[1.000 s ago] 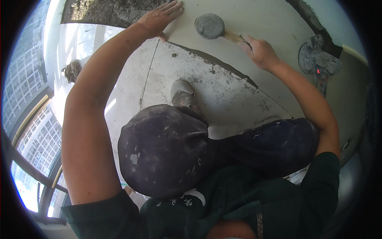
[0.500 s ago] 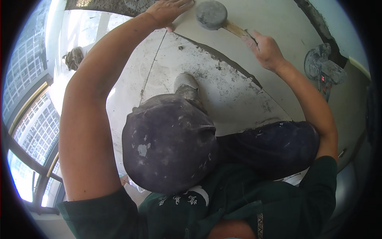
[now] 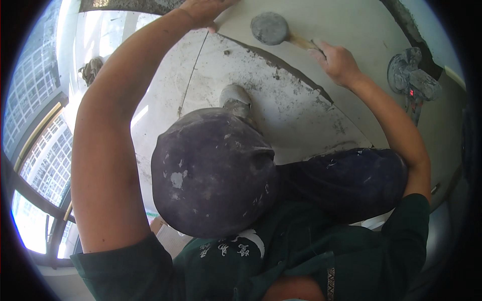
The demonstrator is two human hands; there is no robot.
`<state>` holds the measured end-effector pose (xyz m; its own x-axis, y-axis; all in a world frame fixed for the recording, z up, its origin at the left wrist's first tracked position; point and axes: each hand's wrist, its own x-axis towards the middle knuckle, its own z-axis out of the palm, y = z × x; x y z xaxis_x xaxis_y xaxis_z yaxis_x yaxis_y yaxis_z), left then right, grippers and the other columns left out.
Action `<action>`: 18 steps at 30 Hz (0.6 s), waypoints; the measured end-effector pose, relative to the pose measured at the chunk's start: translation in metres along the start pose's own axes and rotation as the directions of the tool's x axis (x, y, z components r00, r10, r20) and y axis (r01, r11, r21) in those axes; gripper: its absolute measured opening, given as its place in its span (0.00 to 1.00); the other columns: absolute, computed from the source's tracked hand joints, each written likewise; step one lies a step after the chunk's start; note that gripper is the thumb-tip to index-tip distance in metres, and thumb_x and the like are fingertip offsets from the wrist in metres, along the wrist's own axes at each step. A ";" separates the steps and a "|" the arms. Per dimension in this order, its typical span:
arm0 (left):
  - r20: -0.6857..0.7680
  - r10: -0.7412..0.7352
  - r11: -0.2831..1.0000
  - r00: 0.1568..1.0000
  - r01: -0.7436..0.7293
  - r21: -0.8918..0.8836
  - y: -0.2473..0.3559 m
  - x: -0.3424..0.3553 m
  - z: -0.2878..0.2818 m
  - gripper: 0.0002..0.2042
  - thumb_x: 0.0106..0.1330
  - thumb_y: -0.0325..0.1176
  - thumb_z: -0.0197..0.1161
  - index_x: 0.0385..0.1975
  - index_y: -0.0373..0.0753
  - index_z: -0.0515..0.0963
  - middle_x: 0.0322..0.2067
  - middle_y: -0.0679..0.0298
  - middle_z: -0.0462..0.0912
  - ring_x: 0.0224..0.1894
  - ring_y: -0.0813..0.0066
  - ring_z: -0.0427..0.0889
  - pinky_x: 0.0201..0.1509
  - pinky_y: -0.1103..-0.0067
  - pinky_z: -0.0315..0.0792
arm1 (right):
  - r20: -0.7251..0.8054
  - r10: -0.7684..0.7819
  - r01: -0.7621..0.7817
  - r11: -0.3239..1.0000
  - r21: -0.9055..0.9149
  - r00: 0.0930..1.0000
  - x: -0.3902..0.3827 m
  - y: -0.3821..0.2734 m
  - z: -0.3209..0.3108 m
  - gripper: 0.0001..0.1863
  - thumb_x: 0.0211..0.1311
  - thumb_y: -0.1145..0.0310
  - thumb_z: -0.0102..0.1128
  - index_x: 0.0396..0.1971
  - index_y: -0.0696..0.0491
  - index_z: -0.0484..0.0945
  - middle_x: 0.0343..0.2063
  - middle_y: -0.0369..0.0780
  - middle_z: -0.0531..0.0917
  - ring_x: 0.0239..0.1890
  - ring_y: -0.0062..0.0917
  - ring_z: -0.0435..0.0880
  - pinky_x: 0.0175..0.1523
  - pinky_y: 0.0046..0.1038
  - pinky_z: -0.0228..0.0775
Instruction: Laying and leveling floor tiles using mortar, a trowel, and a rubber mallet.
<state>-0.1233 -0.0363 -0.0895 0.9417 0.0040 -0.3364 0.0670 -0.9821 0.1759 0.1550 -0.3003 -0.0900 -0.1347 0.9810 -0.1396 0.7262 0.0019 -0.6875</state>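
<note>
My right hand [image 3: 340, 65] is closed round the wooden handle of a rubber mallet [image 3: 269, 28]. The mallet's round grey head is over a large pale tile [image 3: 326, 25]; whether it touches the surface I cannot tell. At the far left of that tile, my left hand [image 3: 205, 11] lies flat with its fingers stretched out, the thumb close to the near corner; the fingertips are cut off by the top of the view. Dark grey mortar [image 3: 291, 70] shows along the tile's near edge, beside the dusty floor tiles [image 3: 201, 75] nearer me.
A dusty tool with a round pad and red display [image 3: 412, 83] stands at the right. A crumpled rag [image 3: 91, 70] lies at the left, near tall windows [image 3: 42, 155]. My shoe [image 3: 235, 95] rests on the nearer tiles. Rough bare strips border the tile at the far edges.
The mallet head has moved a little nearer and to the right over the tile. My left hand stays in place on it, while the whole view has shifted slightly.
</note>
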 end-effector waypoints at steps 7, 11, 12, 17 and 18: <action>0.286 -0.161 0.987 0.945 0.156 0.039 -0.002 -0.002 -0.025 0.62 0.44 0.48 0.81 0.76 0.37 0.44 0.77 0.50 0.39 0.79 0.50 0.37 0.82 0.59 0.42 | 0.103 0.214 -0.218 0.976 0.023 0.971 0.002 -0.011 -0.018 0.19 0.73 0.52 0.52 0.43 0.55 0.76 0.22 0.52 0.79 0.26 0.48 0.81 0.34 0.44 0.70; 0.046 -0.193 0.981 0.980 0.192 0.029 0.000 0.003 0.008 0.58 0.36 0.36 0.83 0.74 0.44 0.55 0.76 0.60 0.51 0.77 0.61 0.51 0.80 0.72 0.52 | 0.035 0.214 -0.216 0.974 0.070 0.976 -0.023 0.006 -0.014 0.20 0.71 0.50 0.54 0.41 0.54 0.78 0.21 0.50 0.80 0.25 0.48 0.82 0.34 0.44 0.73; 0.041 -0.155 0.987 0.987 0.156 -0.036 -0.009 0.002 0.011 0.55 0.39 0.33 0.82 0.73 0.43 0.57 0.76 0.59 0.50 0.77 0.60 0.51 0.80 0.72 0.52 | 0.015 0.247 -0.247 0.961 0.122 0.969 -0.035 0.004 -0.018 0.19 0.70 0.50 0.56 0.41 0.54 0.78 0.20 0.50 0.80 0.25 0.48 0.82 0.34 0.43 0.74; 0.090 -0.179 0.984 0.980 0.178 0.011 -0.001 -0.004 0.006 0.60 0.32 0.28 0.82 0.73 0.39 0.55 0.76 0.55 0.51 0.77 0.57 0.51 0.79 0.69 0.54 | -0.068 0.394 -0.391 0.919 0.053 0.917 -0.101 0.014 0.006 0.18 0.69 0.50 0.56 0.42 0.50 0.77 0.20 0.47 0.81 0.27 0.47 0.83 0.36 0.45 0.75; 0.083 -0.195 0.981 0.977 0.192 0.037 0.002 -0.004 0.009 0.62 0.30 0.30 0.83 0.73 0.38 0.54 0.76 0.55 0.51 0.77 0.57 0.51 0.79 0.69 0.54 | -0.087 0.410 -0.402 0.911 0.095 0.908 -0.110 0.015 0.009 0.18 0.70 0.49 0.55 0.42 0.50 0.77 0.21 0.47 0.82 0.27 0.48 0.83 0.37 0.45 0.75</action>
<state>-0.1296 -0.0402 -0.0963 0.8799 0.1795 -0.4400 0.2344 -0.9694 0.0733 0.1744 -0.4100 -0.0912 0.2338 0.9085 -0.3464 0.6515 -0.4109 -0.6377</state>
